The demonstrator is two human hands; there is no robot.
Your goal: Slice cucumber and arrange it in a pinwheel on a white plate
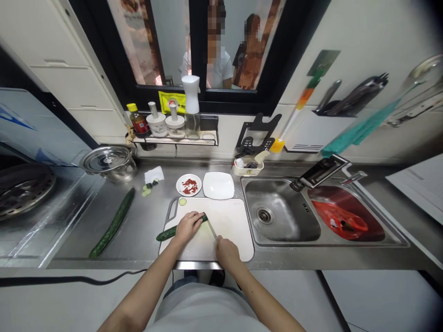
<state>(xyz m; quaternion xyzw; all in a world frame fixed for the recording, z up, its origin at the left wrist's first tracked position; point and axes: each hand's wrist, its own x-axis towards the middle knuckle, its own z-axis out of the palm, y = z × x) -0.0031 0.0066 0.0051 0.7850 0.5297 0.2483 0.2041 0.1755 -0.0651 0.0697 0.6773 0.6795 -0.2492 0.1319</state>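
My left hand (188, 227) grips a dark green cucumber (166, 234) that lies on the white cutting board (238, 230). Closed round the handle of a knife (212, 229) is my right hand (227, 252); the blade meets the cucumber's right end. One pale round slice (182, 201) rests at the board's upper left corner. A second whole cucumber (113, 222) lies on the steel counter to the left. Behind the board stand a plate with small red pieces (189, 185) and a white square plate (218, 185).
A lidded steel pot (114, 163) and cucumber scraps (147, 189) are at the back left. A double sink (284, 216) with a red bag (341, 220) lies right of the board. Bottles stand on a wall rack (176, 140). Two people show at the window.
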